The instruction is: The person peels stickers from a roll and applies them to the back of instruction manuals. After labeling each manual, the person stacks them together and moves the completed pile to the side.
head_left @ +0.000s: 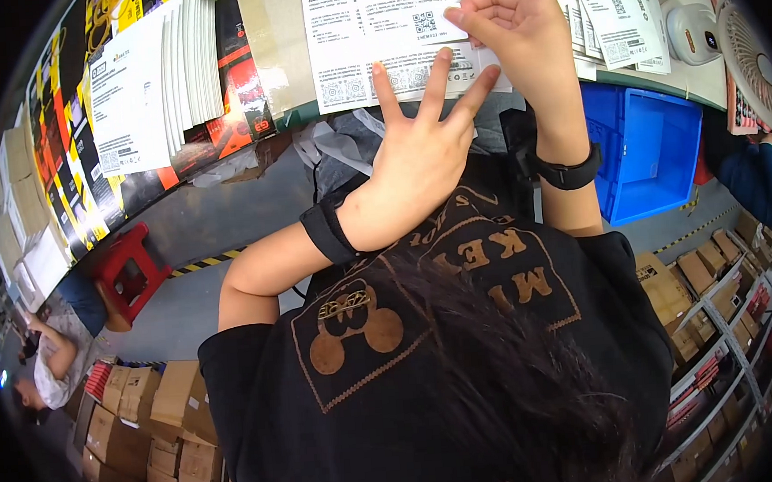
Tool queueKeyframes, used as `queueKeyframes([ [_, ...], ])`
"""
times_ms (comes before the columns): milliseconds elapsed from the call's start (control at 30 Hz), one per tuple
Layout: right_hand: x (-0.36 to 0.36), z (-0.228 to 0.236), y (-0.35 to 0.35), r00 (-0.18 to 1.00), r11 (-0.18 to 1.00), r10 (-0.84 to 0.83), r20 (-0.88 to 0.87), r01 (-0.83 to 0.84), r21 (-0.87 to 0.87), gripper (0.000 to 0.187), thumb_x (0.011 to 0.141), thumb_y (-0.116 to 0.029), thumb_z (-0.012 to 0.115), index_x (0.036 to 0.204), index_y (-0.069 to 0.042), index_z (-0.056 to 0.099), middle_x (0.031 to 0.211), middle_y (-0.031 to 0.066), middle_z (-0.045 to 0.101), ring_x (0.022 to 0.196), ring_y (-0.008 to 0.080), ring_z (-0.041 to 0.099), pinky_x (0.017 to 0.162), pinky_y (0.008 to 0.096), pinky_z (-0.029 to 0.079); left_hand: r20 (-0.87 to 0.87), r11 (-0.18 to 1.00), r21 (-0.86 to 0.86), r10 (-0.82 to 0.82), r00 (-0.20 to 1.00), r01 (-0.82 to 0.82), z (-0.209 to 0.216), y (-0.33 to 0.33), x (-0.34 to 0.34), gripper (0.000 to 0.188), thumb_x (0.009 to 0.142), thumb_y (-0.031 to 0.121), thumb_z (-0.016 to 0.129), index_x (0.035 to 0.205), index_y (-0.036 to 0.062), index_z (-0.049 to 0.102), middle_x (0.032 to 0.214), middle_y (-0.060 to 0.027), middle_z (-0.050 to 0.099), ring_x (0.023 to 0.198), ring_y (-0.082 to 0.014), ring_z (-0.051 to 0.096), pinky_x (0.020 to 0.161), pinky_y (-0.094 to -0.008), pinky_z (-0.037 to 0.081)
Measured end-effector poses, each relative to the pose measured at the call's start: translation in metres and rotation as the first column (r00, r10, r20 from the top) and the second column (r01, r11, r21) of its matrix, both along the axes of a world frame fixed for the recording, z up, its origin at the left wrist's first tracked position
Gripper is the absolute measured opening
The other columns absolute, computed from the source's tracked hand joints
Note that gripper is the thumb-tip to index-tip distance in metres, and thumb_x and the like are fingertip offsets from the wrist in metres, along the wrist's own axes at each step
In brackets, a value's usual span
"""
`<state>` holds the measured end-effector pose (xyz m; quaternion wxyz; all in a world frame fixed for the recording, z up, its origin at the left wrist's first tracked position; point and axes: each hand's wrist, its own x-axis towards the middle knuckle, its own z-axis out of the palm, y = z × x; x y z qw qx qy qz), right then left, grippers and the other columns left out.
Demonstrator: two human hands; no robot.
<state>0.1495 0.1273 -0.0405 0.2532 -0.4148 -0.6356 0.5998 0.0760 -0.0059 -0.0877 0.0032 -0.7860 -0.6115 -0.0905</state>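
Observation:
My left hand (417, 164) lies with its fingers spread over the lower part of white printed sheets (333, 63) on the table, its fingertips touching the paper. Above and to its right, my right hand (524, 42) is closed in a pinch, thumb and forefinger at the right edge of an upper printed sheet (395, 19) beside its square code. That upper sheet overlaps the ones underneath. Exactly how much paper sits between the pinching fingertips is hidden. Both wrists wear black bands.
A fanned stack of white sheets (151, 87) rests at the left on a yellow, black and red printed surface. More sheets (611, 11) lie at the right, beside a white fan (751, 60). A blue crate (646, 154) stands below the table's right side; a red stool (131, 270) is at left.

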Motion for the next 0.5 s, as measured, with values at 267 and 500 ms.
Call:
queueKeyframes([
  [267,0.001,-0.041,0.008,0.709,0.960,0.263,-0.654,-0.127,0.249,0.071,0.079,0.009,0.061,0.140,-0.005,0.027,0.072,0.0032,0.056,0.064,0.0047,0.052,0.056,0.0147,0.042,0.012,1.000,0.010,-0.001,1.000,0.001,0.000,-0.001,0.001,0.020,0.075,0.024,0.057,0.081,0.0110,0.071,0.144,-0.0046,0.031,0.131,-0.0417,0.022,0.085,-0.0824,0.015],
  [500,-0.005,0.011,-0.008,0.965,0.991,0.003,0.264,-0.037,0.125,0.070,0.080,0.003,0.062,0.140,-0.005,0.027,0.075,0.0039,0.056,0.066,0.0086,0.053,0.058,0.0201,0.044,0.037,1.000,-0.018,-0.008,0.999,0.008,0.000,-0.003,0.001,0.019,0.074,0.021,0.057,0.082,0.0092,0.069,0.142,-0.0050,0.033,0.131,-0.0415,0.022,0.086,-0.0819,0.014],
])
